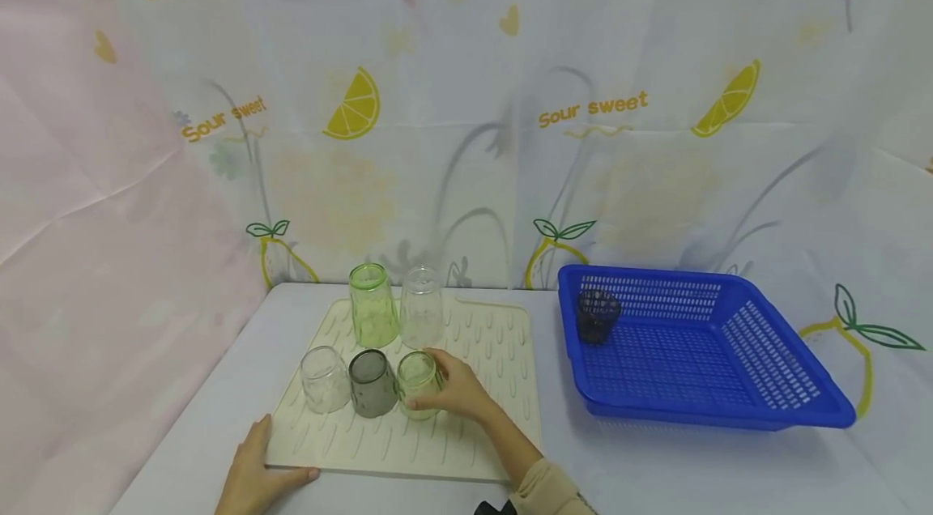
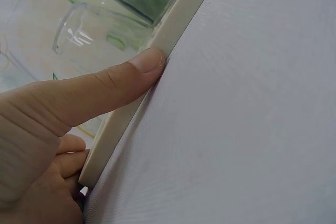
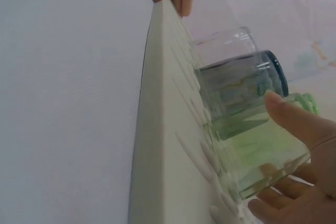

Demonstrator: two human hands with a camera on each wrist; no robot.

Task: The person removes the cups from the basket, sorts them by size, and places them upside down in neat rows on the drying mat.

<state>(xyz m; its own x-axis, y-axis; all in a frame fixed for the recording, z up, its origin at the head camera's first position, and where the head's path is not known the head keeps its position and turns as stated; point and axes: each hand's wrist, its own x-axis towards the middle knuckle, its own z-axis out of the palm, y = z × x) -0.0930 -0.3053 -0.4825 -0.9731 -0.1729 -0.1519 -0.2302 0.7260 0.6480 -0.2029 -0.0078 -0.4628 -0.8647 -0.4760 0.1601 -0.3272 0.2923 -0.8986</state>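
Note:
My right hand point(image 1: 461, 392) holds a short light-green glass point(image 1: 417, 389), thumb on its near side and fingers around the far side. The glass stands upright, its base at the cream drying mat point(image 1: 496, 442). Just left of it are a dark grey glass point(image 1: 373, 387) and a short clear glass point(image 1: 325, 382). Behind them stand a tall green glass point(image 1: 375, 312) and a tall clear glass point(image 1: 422, 312). At the mat's near left corner lies my left hand point(image 1: 255, 474), its straight thumb point(image 2: 113, 85) against the front edge and its fingers along the left side.
To the right stands a blue plastic basket point(image 1: 700, 418) with a dark glass point(image 1: 596, 317) in its back left part. A white cloth point(image 1: 197, 426) covers the table. Behind it hangs a lemon-print curtain point(image 1: 452, 175).

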